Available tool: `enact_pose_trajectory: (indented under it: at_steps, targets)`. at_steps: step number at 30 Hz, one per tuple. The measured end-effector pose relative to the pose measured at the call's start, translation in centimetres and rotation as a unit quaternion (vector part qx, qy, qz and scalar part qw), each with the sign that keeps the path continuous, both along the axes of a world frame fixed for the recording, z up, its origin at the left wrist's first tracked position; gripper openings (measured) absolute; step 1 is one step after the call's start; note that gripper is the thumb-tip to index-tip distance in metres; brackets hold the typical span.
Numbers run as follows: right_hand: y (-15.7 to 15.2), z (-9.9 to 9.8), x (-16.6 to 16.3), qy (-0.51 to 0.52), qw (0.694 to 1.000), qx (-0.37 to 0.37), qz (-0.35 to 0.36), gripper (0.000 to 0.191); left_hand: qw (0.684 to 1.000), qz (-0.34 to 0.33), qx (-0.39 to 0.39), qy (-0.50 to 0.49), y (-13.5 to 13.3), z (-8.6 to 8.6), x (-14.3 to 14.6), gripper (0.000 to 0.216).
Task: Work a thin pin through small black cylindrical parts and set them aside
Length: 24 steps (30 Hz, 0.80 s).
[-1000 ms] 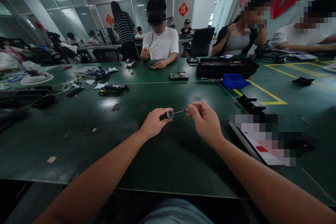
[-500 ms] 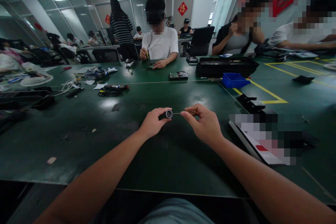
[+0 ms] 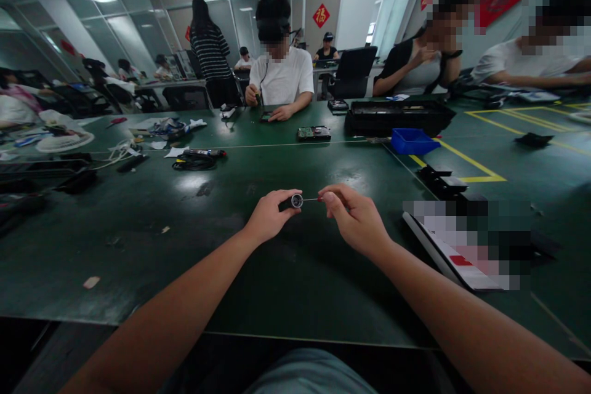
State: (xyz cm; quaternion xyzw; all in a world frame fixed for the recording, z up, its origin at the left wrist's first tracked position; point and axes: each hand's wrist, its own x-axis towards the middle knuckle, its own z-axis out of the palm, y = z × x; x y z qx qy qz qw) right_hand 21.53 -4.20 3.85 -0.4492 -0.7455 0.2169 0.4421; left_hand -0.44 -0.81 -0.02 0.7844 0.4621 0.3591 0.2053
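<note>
While gripping a black cylinder (image 3: 287, 204) in the left fingers (image 3: 287, 193), pinched a screwdriver (image 3: 319, 199) in the right fingers (image 3: 338, 205), with its shaft (image 3: 310, 199) at the pale-rimmed end (image 3: 297, 201); beyond the right fingers, faced a blue tray (image 3: 413, 141) on the desk (image 3: 261, 166).

Both forearms (image 3: 194, 289) are stretched forward and angled inward, the left hand (image 3: 268, 217) and right hand (image 3: 356, 221) being held curled

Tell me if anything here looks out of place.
A pale scrap lies loose on the table, left of the left hand, perhaps stray litter. Beyond that hand, a dark smudge mars the surface.
</note>
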Motion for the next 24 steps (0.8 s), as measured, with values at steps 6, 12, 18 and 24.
enact_pose_trajectory:
  at_steps: [6,12,18,24]
  targets:
    - [0.2,-0.2,-0.1,0.004,1.000,0.004,-0.026,0.025,1.000,0.000,0.004,0.003,-0.1,0.2,0.1,0.040]
    - [0.1,-0.4,0.0,0.015,1.000,0.004,-0.015,0.029,1.000,-0.004,0.008,0.001,-0.1,0.1,0.1,0.040]
    - [0.3,-0.6,-0.1,0.093,0.994,-0.025,-0.044,0.024,1.000,-0.002,0.001,0.003,-0.2,0.3,0.2,0.041]
    - [1.4,-1.5,-0.6,0.246,0.964,-0.093,-0.026,0.029,1.000,0.004,0.018,0.003,-0.1,0.6,0.3,0.039]
